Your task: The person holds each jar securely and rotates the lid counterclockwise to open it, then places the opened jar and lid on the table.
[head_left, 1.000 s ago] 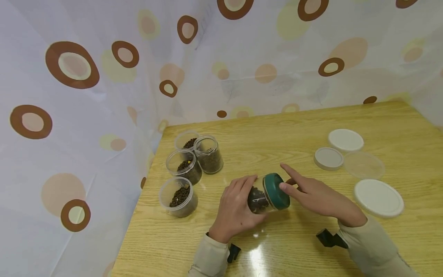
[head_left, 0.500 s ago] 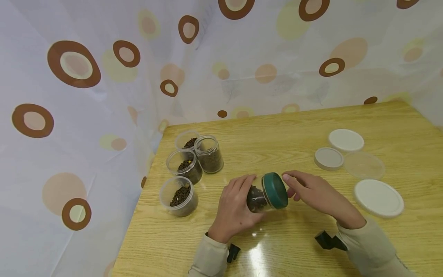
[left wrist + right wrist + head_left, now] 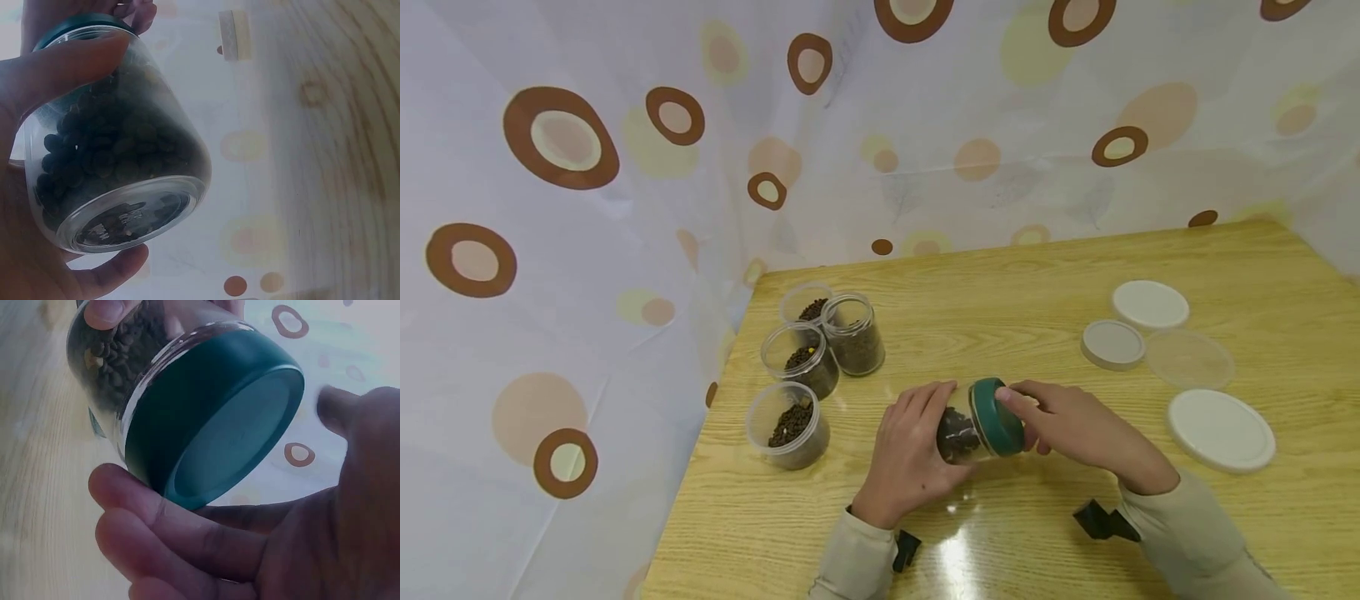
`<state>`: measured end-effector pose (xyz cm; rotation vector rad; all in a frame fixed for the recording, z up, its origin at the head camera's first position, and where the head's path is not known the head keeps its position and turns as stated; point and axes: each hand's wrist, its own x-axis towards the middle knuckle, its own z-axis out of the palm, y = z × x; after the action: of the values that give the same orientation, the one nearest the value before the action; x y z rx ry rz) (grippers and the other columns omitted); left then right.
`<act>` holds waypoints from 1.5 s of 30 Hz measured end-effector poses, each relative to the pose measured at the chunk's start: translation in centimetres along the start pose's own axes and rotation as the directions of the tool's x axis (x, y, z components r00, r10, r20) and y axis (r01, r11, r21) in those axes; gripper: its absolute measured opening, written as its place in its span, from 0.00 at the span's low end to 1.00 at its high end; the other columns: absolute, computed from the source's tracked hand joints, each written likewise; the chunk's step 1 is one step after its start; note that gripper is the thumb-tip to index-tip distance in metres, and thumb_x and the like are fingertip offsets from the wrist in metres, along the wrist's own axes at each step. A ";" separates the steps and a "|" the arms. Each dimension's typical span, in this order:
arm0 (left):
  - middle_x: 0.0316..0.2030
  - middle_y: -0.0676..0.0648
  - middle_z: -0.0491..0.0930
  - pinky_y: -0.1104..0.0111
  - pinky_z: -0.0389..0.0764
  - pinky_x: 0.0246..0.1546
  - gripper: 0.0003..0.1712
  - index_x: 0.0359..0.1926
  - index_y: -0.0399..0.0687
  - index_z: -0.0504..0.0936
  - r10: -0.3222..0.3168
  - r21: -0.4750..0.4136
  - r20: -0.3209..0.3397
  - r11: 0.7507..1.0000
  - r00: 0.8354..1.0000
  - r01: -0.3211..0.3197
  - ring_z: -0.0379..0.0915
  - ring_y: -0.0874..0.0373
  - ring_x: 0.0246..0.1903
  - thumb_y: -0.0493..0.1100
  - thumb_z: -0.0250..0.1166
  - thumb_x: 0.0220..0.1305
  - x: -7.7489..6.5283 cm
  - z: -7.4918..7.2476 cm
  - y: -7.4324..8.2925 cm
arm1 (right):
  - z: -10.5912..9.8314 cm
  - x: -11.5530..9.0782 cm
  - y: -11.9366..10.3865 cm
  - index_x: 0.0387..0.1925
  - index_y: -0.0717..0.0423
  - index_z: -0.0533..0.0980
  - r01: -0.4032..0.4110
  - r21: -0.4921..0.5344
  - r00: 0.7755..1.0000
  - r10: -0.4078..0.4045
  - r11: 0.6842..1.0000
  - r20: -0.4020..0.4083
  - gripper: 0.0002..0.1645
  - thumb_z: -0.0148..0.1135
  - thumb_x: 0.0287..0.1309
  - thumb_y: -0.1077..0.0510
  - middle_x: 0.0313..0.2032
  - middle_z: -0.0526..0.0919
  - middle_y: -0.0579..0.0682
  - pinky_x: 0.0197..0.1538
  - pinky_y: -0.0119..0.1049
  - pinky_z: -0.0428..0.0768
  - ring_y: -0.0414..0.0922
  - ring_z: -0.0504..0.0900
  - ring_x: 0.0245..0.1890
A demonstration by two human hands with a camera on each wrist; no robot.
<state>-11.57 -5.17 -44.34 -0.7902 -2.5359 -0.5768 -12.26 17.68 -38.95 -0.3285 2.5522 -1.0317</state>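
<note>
My left hand (image 3: 910, 454) grips a clear jar (image 3: 958, 433) tipped on its side above the table, its base toward me in the left wrist view. Dark brown pellets (image 3: 125, 150) fill part of it. A green screw lid (image 3: 997, 421) sits on the jar's mouth, facing right. My right hand (image 3: 1082, 429) is at this lid. In the right wrist view its fingers (image 3: 181, 531) reach under the lid's rim, right at the edge, while the thumb (image 3: 340, 412) stands apart from the lid.
On the left of the wooden table (image 3: 970, 308) stand several lidless clear containers, among them a round tub (image 3: 808, 454) and a taller jar (image 3: 857, 346), with brown pellets inside. White lids (image 3: 1221, 429) and a translucent lid (image 3: 1191, 358) lie at right. A patterned curtain (image 3: 925, 108) hangs behind.
My right hand first drew its fingers back off the lid to the right, then moved left to the lid's rim again. The left hand keeps the jar almost still.
</note>
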 end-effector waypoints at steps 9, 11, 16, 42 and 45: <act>0.57 0.50 0.80 0.58 0.81 0.51 0.52 0.66 0.51 0.72 -0.012 0.014 -0.003 1.000 1.000 0.012 0.76 0.54 0.57 0.61 0.80 0.37 -0.2 -0.4 -0.2 | 0.0 -0.5 0.4 0.75 0.54 0.56 0.300 -0.108 0.953 -0.303 0.948 -0.009 0.47 0.64 0.63 0.42 0.53 0.80 0.52 0.40 0.36 0.80 0.44 0.80 0.47; 0.57 0.50 0.80 0.58 0.80 0.51 0.52 0.66 0.51 0.72 -0.017 0.002 -0.005 1.000 1.000 0.017 0.76 0.54 0.57 0.60 0.80 0.37 -0.2 -0.5 -0.3 | 0.0 -0.6 0.6 0.75 0.52 0.55 0.366 -0.117 0.929 -0.370 0.923 -0.018 0.48 0.66 0.61 0.45 0.57 0.78 0.54 0.41 0.37 0.81 0.48 0.80 0.51; 0.57 0.49 0.80 0.58 0.80 0.51 0.53 0.66 0.51 0.72 -0.024 -0.020 -0.005 0.999 1.000 0.024 0.76 0.53 0.57 0.60 0.81 0.37 -0.2 -0.7 -0.3 | 0.1 -0.6 0.6 0.76 0.51 0.55 0.422 -0.127 0.902 -0.430 0.898 -0.036 0.48 0.67 0.61 0.48 0.60 0.75 0.57 0.42 0.39 0.82 0.51 0.80 0.53; 0.58 0.48 0.79 0.58 0.80 0.55 0.52 0.66 0.50 0.71 -0.077 -0.109 0.023 0.991 0.997 0.079 0.76 0.54 0.57 0.59 0.80 0.39 -0.1 -0.5 -0.2 | 0.4 -0.3 1.3 0.73 0.59 0.58 0.443 -0.024 0.894 -0.443 0.896 -0.066 0.42 0.65 0.64 0.51 0.66 0.70 0.66 0.41 0.32 0.84 0.55 0.81 0.52; 0.58 0.48 0.79 0.59 0.80 0.57 0.53 0.67 0.50 0.70 -0.092 -0.134 0.034 0.986 0.995 0.096 0.76 0.54 0.57 0.58 0.80 0.38 0.0 -0.5 -0.1 | 0.4 -0.3 1.4 0.75 0.59 0.56 0.420 -0.018 0.902 -0.419 0.908 -0.105 0.44 0.64 0.65 0.51 0.67 0.69 0.65 0.44 0.33 0.84 0.55 0.82 0.53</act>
<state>-11.46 -5.51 -43.97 -0.7319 -2.5919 -0.7820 -11.93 18.52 -40.14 -0.8763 2.6337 -1.2304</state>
